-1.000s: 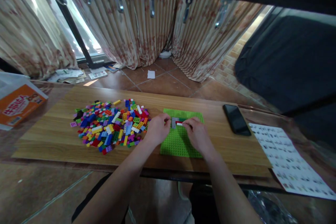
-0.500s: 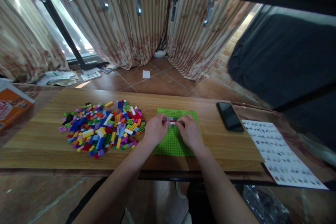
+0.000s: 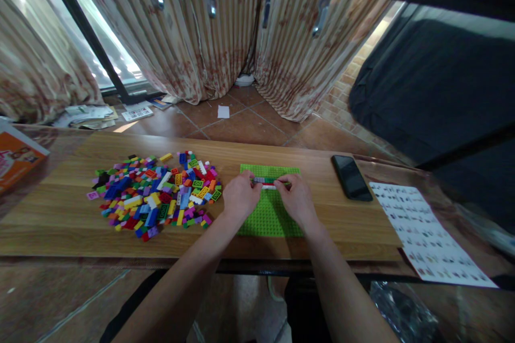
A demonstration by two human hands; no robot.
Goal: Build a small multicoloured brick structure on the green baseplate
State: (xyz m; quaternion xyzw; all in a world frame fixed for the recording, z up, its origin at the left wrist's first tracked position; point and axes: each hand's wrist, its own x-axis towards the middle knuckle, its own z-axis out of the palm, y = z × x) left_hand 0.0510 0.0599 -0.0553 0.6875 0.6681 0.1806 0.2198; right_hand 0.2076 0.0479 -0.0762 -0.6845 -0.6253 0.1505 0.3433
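A small joined row of building bricks (image 3: 268,183), with grey, green, red and white parts, lies across the upper part of the green studded baseplate (image 3: 269,218). My left hand (image 3: 241,196) is closed at the row's left end, thumb and fingers pinched together. At the right end my right hand (image 3: 296,199) pinches in the same way. The fingers cover both ends of the row. Whether the row is pressed onto the studs or held just above them, I cannot tell.
Left of the baseplate spreads a heap of loose coloured bricks (image 3: 153,193) on the wooden table (image 3: 72,214). A black phone (image 3: 352,178) lies to the right, beside a printed sheet (image 3: 428,233) that overhangs the front edge. An orange and white box (image 3: 18,155) stands far left.
My hands have moved slightly apart, and more of the brick row shows between them. The right hand has shifted a little to the right. The whole view has shifted slightly.
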